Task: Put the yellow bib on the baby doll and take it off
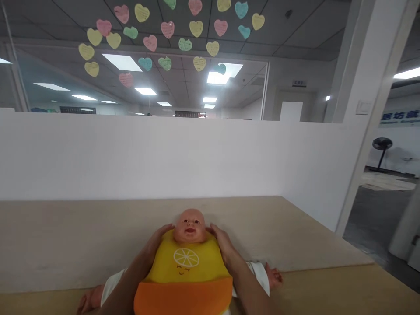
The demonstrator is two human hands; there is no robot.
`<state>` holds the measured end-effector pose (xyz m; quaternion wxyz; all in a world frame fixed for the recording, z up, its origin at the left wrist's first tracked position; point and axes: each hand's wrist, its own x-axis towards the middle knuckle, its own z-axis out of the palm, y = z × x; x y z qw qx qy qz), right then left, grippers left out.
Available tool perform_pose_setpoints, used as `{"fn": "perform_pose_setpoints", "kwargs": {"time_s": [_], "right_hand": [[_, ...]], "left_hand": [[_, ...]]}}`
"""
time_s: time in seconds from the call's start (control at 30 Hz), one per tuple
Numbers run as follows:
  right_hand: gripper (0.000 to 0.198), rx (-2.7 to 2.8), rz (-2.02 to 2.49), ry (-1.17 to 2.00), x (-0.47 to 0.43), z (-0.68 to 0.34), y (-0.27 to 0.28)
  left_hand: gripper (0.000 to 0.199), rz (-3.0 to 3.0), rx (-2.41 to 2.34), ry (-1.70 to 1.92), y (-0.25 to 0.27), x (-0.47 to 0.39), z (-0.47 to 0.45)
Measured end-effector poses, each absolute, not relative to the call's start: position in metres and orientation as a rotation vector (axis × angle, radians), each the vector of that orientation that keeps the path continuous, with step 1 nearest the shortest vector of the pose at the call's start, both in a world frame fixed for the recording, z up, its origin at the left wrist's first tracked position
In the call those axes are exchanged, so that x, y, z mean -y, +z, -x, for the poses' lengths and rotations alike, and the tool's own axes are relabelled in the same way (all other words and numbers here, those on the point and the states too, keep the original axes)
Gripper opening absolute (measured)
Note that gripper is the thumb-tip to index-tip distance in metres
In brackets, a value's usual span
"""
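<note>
A baby doll [190,222] lies on its back on the table, its head toward the far side. Over its chest is a yellow bib [203,258] with a white lemon-slice print, a smiling face and an orange catch pocket [183,298] at the lower end. My left hand [159,238] is closed at the bib's upper left edge beside the doll's neck. On the opposite side, my right hand [222,238] holds the upper right edge. Fingertips of both hands are partly hidden by the neck and bib. The doll's white-sleeved arms stretch out sideways under my forearms.
The wooden table [98,236] meets a low white partition [147,157] at the back. Heart-shaped notes [167,29] are stuck on the glass above it. To the right, a doorway shows a black standing fan [382,144].
</note>
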<state>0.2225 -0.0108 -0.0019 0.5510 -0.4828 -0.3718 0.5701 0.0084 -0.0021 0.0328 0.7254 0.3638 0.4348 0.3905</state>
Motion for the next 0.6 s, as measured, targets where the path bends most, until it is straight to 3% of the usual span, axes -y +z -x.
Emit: {"fn": "perform_pose_setpoints", "kwargs": {"time_s": [0.17,0.33,0.6], "right_hand": [[0.038,0.734,1.024,1.408,0.013,-0.222,-0.002],[0.032,0.701,0.856,1.462,0.021,-0.22,-0.002],[0.029,0.654,0.68,1.525,0.052,-0.213,-0.004]], "left_hand": [[0.032,-0.767,-0.862,0.845,0.036,0.008,-0.011],[0.02,-0.721,-0.78,1.051,0.042,0.024,-0.013],[0.021,-0.633,-0.654,1.12,0.033,0.048,-0.005]]}}
